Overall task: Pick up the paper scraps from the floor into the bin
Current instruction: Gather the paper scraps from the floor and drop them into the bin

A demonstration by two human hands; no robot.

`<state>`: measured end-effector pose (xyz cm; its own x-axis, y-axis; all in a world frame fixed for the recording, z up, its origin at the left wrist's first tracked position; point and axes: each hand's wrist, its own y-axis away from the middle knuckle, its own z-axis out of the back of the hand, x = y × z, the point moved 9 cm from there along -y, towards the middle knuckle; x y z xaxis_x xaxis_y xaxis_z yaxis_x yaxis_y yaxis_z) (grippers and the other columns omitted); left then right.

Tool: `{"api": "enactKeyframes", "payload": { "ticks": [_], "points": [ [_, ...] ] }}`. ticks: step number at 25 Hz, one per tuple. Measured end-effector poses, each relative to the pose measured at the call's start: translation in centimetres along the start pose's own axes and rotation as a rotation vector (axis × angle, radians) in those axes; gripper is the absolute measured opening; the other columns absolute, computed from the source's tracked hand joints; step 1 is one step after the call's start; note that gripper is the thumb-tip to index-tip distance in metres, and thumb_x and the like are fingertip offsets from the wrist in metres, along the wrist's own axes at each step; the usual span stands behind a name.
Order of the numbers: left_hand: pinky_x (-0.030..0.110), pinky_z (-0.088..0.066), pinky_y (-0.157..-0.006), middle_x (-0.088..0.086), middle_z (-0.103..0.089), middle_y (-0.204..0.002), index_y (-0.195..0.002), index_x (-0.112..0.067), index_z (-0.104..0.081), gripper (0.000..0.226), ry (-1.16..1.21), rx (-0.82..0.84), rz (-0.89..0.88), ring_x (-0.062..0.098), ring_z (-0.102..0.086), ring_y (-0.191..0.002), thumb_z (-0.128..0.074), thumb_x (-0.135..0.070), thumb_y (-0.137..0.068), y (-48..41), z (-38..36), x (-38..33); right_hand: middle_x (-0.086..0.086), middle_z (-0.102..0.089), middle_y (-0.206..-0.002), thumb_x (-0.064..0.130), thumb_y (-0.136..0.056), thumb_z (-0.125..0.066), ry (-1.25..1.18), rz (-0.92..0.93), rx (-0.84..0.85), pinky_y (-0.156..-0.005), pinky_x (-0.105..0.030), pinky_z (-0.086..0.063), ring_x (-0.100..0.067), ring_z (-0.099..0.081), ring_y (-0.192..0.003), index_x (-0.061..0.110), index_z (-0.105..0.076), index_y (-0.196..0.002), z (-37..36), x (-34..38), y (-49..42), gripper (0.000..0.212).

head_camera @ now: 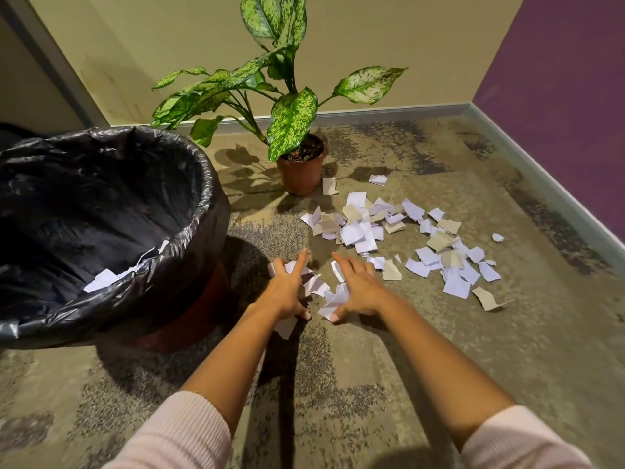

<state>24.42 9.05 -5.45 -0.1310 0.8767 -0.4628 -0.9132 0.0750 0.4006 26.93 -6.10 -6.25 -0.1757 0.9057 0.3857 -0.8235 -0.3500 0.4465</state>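
Gripping a clump of paper scraps [333, 301] low on the floor [372, 350]; closing the left hand [287, 287] on its left side, grip narrow, thumb and curled fingers pinching white pieces, index finger alone sticking straight ahead; showing one more white piece [285, 328] poking out below the left wrist; pressing the right hand [360, 289] against the clump's right side, grip wide and holding nothing, fingers straight and flat, thumb spread towards the left hand; holding both hands near each other but apart, with the clump between them; wearing pale pink sleeves [189, 431] ending on the forearms; working just right of the bin [206, 306], standing upright with a black bag [101, 198] folded over its rim and a few white pieces [101, 279] lying inside against the near wall; facing the loose heap [358, 228] of white and beige scraps, lying ahead and to the right of the hands, overlapping in the middle and thinning out rightwards towards the purple wall [558, 79]; looking past the heap to a potted plant [301, 174] with speckled green leaves, standing before the beige wall [372, 45], one beige scrap [329, 186] lying just beside the pot.
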Motion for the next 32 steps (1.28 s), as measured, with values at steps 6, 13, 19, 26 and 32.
{"api": "enactKeyframes", "payload": {
  "ticks": [6,13,19,26,32],
  "points": [
    [0.037,-0.038,-0.107,0.015,-0.014,-0.149,-0.151,-0.022,-0.025,0.108,-0.2,0.057,-0.031,0.038,-0.038,-0.133,-0.089,-0.029,-0.064,-1.4,-0.5,0.1,-0.002,-0.001,-0.161,0.037,-0.057,-0.089,0.165,-0.017,0.135,-0.109,-0.066,-0.024,-0.044,0.004,-0.144,0.054,-0.003,-0.145,-2.0,1.7,-2.0,0.124],
    [0.037,-0.02,-0.119,0.01,0.0,-0.158,-0.155,-0.013,-0.017,0.118,-0.111,0.259,0.01,0.031,-0.012,-0.148,-0.086,-0.043,-0.065,-0.7,-0.1,1.8,-0.005,-0.029,-0.149,0.028,-0.072,-0.08,0.294,0.125,0.059,-0.101,-0.051,-0.039,-0.036,-0.02,-0.132,0.045,-0.036,-0.141,-2.0,3.9,-1.1,0.083],
    [0.029,-0.02,-0.119,0.015,-0.002,-0.158,-0.148,-0.003,-0.027,0.11,-0.178,0.14,-0.054,0.029,-0.017,-0.146,-0.091,-0.027,-0.062,1.8,-1.4,1.8,-0.01,-0.033,-0.15,0.014,-0.082,-0.072,0.301,0.129,0.038,-0.099,-0.051,-0.044,-0.038,-0.025,-0.135,0.046,-0.027,-0.145,-2.4,4.8,0.5,0.084],
    [0.018,-0.052,-0.068,0.022,-0.051,-0.11,-0.112,0.005,-0.054,0.024,-0.145,0.009,-0.12,0.036,-0.055,-0.096,-0.056,0.006,-0.088,2.9,-1.2,1.1,-0.012,-0.023,-0.155,-0.006,-0.089,-0.052,0.458,0.201,0.09,-0.104,-0.053,-0.042,-0.044,-0.02,-0.14,0.051,-0.024,-0.145,-3.1,7.4,1.7,0.085],
    [0.007,-0.038,-0.05,-0.01,-0.049,-0.064,-0.066,-0.019,-0.044,0.04,-0.063,-0.081,-0.054,-0.009,-0.053,-0.051,-0.05,0.011,-0.091,4.7,-1.2,1.8,-0.009,-0.047,-0.144,0.001,-0.09,-0.057,0.433,0.246,-0.095,-0.105,-0.044,-0.044,-0.032,-0.04,-0.132,0.026,-0.057,-0.132,-3.1,7.2,4.0,0.05]
  ]
}}
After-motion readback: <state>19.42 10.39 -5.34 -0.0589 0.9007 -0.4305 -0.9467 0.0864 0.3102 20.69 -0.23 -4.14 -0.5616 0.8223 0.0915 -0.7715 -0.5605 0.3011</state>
